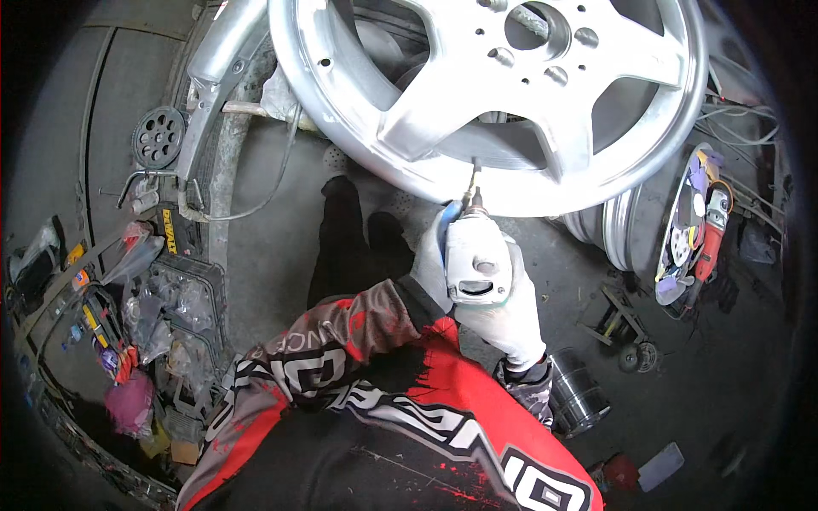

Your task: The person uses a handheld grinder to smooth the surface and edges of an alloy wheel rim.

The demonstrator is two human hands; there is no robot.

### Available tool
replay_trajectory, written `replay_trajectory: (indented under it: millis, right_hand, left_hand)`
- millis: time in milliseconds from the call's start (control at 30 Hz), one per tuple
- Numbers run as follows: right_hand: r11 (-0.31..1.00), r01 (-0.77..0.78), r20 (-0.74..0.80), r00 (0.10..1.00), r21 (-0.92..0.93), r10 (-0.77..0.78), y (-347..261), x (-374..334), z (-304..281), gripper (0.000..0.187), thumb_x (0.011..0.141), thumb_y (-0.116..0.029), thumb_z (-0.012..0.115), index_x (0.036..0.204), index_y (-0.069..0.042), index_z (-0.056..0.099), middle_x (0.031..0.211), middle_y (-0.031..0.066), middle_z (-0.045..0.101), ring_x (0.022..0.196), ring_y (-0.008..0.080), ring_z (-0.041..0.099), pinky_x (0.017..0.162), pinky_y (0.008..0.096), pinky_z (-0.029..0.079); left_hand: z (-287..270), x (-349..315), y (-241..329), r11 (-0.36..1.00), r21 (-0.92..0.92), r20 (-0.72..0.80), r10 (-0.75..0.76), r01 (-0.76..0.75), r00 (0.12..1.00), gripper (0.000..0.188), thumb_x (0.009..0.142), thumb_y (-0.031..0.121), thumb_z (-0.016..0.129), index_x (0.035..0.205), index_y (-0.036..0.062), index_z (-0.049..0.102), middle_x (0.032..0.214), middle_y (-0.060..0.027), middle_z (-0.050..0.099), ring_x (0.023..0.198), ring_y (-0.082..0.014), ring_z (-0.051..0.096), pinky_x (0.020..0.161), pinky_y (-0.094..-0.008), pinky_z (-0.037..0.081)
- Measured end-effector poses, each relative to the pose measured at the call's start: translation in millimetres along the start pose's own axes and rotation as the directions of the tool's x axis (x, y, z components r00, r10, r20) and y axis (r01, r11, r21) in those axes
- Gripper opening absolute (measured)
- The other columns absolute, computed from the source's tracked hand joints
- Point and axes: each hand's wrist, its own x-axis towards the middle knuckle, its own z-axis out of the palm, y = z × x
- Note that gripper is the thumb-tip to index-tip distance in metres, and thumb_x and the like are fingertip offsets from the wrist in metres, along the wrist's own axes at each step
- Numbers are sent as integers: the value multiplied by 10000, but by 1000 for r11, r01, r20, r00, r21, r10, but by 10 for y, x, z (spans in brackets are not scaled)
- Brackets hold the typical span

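Note:
A large silver alloy car wheel (503, 183) with broad spokes fills the top of the head view. Against its near rim stands a whitish handheld die grinder (479, 255), its thin bit pointing away from me at the opening between two spokes. Whether the bit touches the metal I cannot tell. My left hand (433, 266), in a white glove, is closed around the grinder's left side near its front. My right hand (515, 319), also gloved, grips the body from the right and below. The tool partly hides the fingers of both hands.
On the right, a red angle grinder (711, 234) lies by a round board of coloured discs (679, 247). Another wheel (626, 226) stands below the rim. A metal canister (579, 396) is near my right arm. Racks of bagged parts (183, 298) and a grey metal arm (223, 55) are left.

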Motion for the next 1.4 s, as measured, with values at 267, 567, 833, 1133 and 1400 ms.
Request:
replay_trajectory:
  millis: [267,567,833,1133,1400]
  right_hand:
    - [1000,-3,15,1000,3,3,26,-2,2,790,714,-137,880,1389,-69,475,1198,184,695,1083,335,734,899,383,589]
    - [999,28,48,998,32,-30,-63,97,187,795,719,-140,871,1402,-80,468,1168,179,708,1071,339,726,888,394,581]
    - [995,58,65,996,75,-63,-81,145,206,788,701,-186,892,1371,-112,483,1131,189,710,998,416,729,824,446,597]
    - [1000,27,-43,999,16,-26,13,-29,-3,772,716,-153,882,1371,-100,477,1159,196,702,1025,389,738,847,420,600]
    - [999,19,13,1000,48,-20,-122,41,125,751,728,-152,875,1364,-109,478,1121,194,714,1032,380,740,834,416,601]
  left_hand:
    - [-17,0,-45,994,90,-60,70,-65,996,345,1065,386,514,1106,89,686,915,-65,725,855,-228,728,807,-378,609]
    - [-149,-104,231,998,-17,-17,62,-62,998,369,1067,403,494,1113,90,684,929,-90,739,871,-255,735,823,-420,611]
    - [-79,-175,325,981,164,-98,118,-101,988,415,1070,407,446,1172,63,655,979,-143,747,878,-303,750,801,-448,636]
    - [-2,-24,-117,961,233,-39,163,-149,986,329,1092,332,467,1181,79,657,982,-82,715,943,-214,720,881,-364,602]
    - [-286,-63,167,996,-67,41,-59,62,997,437,1070,431,473,1152,51,673,1013,-139,743,925,-271,739,864,-410,615]
